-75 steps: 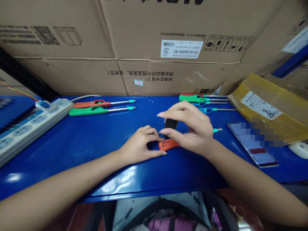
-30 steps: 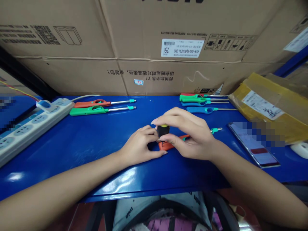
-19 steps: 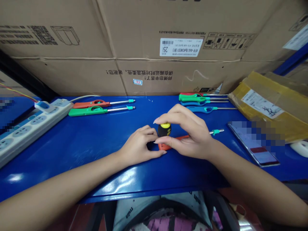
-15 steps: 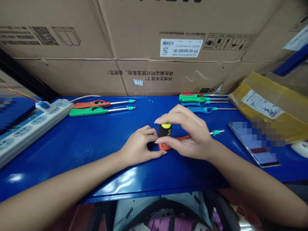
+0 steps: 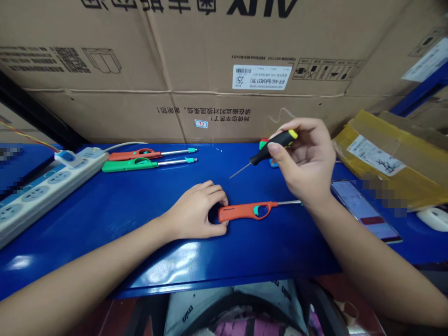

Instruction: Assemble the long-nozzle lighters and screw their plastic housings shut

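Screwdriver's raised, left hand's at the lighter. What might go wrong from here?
1. The screwdriver points down toward the left hand; a slip might poke it.
2. That hand holds the orange lighter only at its butt end, so it could swivel if pressed.
3. The phone appears close beside the right forearm and might get nudged.

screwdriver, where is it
In the head view, the screwdriver is right of centre, in the right hand, clear of the orange lighter by the left hand.
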Demonstrator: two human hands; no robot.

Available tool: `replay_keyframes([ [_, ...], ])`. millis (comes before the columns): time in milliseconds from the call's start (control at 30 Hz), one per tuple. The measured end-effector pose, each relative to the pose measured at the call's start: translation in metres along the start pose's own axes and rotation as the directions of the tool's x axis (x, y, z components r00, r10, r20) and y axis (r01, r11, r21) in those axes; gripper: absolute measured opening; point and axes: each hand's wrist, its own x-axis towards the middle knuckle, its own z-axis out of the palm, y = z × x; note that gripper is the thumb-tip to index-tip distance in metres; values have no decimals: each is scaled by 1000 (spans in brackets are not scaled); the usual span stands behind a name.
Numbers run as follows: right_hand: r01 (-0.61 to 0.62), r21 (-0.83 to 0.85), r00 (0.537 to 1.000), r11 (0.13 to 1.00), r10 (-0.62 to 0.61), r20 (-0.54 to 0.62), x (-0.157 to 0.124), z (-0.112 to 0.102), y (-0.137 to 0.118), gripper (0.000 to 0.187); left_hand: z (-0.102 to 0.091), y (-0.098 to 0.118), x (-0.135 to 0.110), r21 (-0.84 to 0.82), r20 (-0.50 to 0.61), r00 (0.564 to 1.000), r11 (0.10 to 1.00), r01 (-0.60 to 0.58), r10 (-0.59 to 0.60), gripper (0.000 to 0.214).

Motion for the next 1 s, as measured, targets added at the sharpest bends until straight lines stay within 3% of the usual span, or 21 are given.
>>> replay_keyframes([
  [100,-155,-40,982,987,158,104,-4,-6,14,31,-4,4,-2,41,9,1000,999,21,-22,35],
  [200,-205,-193,935,960,250,251,-17,-10,35,27,-1,5,-4,10,-14,1000,1000,8,-8,44],
  [333,-134,-412,868,901,307,390,-33,-10,64,38,7,4,-4,-10,-7,1000,1000,-20,20,43],
  [467,26,-508,794,861,291,534,-37,-5,78,12,10,3,-3,3,45,998,1000,-31,31,35],
  [600,75,-563,778,823,305,549,-26,-14,71,19,-3,2,-3,64,103,994,998,-29,22,27],
  [667,88,-594,775,800,319,545,-16,-27,61,19,-15,1,-5,144,183,983,988,-51,24,27],
  [700,86,-605,750,792,348,563,-10,-36,55,18,-22,0,-5,199,210,978,979,-55,12,26],
  [767,33,-629,604,777,486,632,1,-55,44,23,-32,-3,-7,282,230,972,959,-32,-35,26],
  [833,-88,-680,363,728,659,658,8,-71,36,33,-38,-5,-9,316,222,973,949,-16,-57,29],
  [900,-152,-726,136,671,742,657,11,-81,32,42,-37,-9,-8,290,217,975,957,-26,-39,27],
  [933,-158,-741,64,653,756,652,11,-83,31,43,-36,-12,-7,262,217,976,964,-37,-21,24],
  [1000,-140,-748,18,649,757,653,9,-83,31,35,-31,-18,-5,193,224,974,979,-66,22,27],
])
